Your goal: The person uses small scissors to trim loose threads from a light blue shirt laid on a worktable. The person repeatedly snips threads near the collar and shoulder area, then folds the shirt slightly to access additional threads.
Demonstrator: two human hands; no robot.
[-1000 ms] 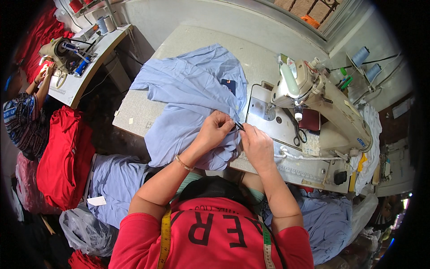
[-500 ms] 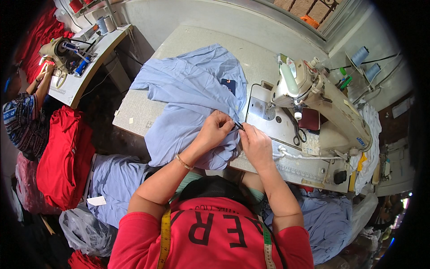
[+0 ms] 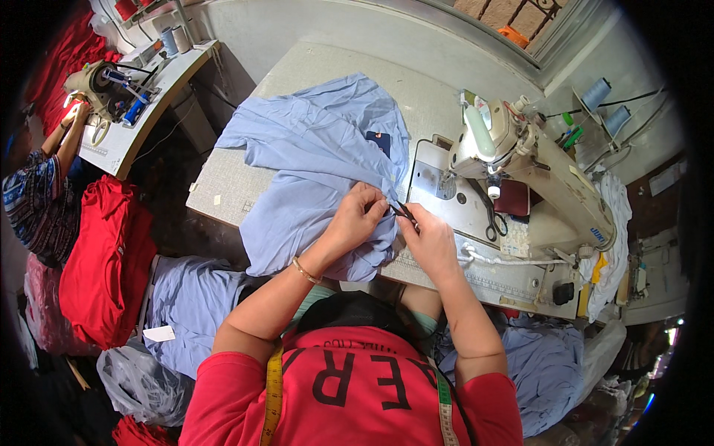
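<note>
A light blue garment (image 3: 297,163) lies bunched over the sewing table, with a small dark label or patch (image 3: 379,143) on its right part. My left hand (image 3: 358,215) pinches the garment's cloth near its lower right edge. Just to the right, my right hand (image 3: 429,239) grips small black thread snips (image 3: 402,211), whose two pointed blades stand slightly apart and point at the cloth by my left fingertips. Any thread between the blades is too small to make out.
A sewing machine (image 3: 550,171) stands right of the garment. Black scissors (image 3: 491,215) and a dark red pad (image 3: 512,199) lie beside it. White cord (image 3: 506,258) runs along the table's front. At far left a co-worker's hands (image 3: 74,115) work at another machine (image 3: 97,85), near red cloth (image 3: 104,253).
My right hand has moved slightly right and down, and the snips' blades now show more clearly apart. My left hand and the garment have hardly moved.
</note>
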